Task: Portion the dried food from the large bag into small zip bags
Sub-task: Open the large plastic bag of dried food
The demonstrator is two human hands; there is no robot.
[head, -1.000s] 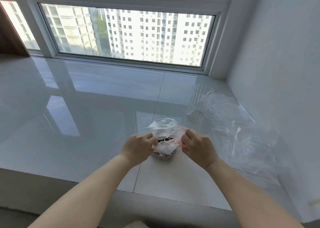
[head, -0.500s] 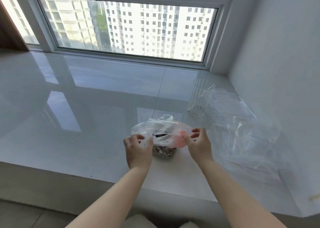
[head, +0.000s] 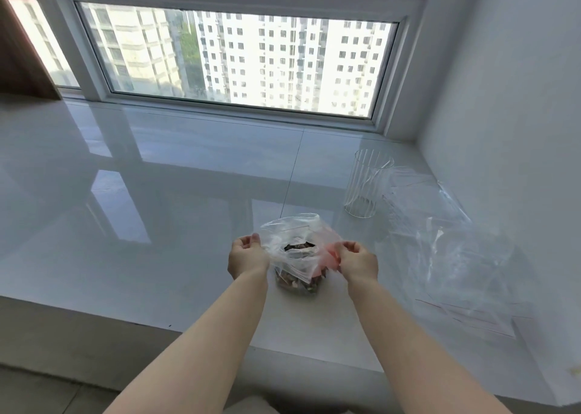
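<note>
A person stands at a glossy white window ledge [head: 157, 225] and works over its front edge, both bare forearms reaching forward. The left hand [head: 248, 258] pinches the left side of the mouth of a small zip bag [head: 298, 247], fingers curled onto the plastic, and the right hand [head: 356, 261] pinches the right side the same way, so the two hands draw the mouth wide between them. The bag stands upright on the ledge, near the front edge and somewhat right of the middle, its base resting on the surface. Dried food [head: 298, 283], brown and in mixed bits, fills the bottom of it, and a dark patch of the same shows through the open mouth. The plastic near the right hand carries a reddish tint. Behind and to the right, toward the right wall, a clear ribbed glass cup [head: 364, 184] stands upright, well apart from the bag. Just beside the cup, a large bag [head: 446, 244] of crumpled clear plastic sprawls along the right end of the ledge, with flat clear bags [head: 471, 314] edged by thin red lines lying at its near side. Whether the large bag holds anything I cannot tell. A wide window [head: 239, 58] runs along the back of the ledge.
</note>
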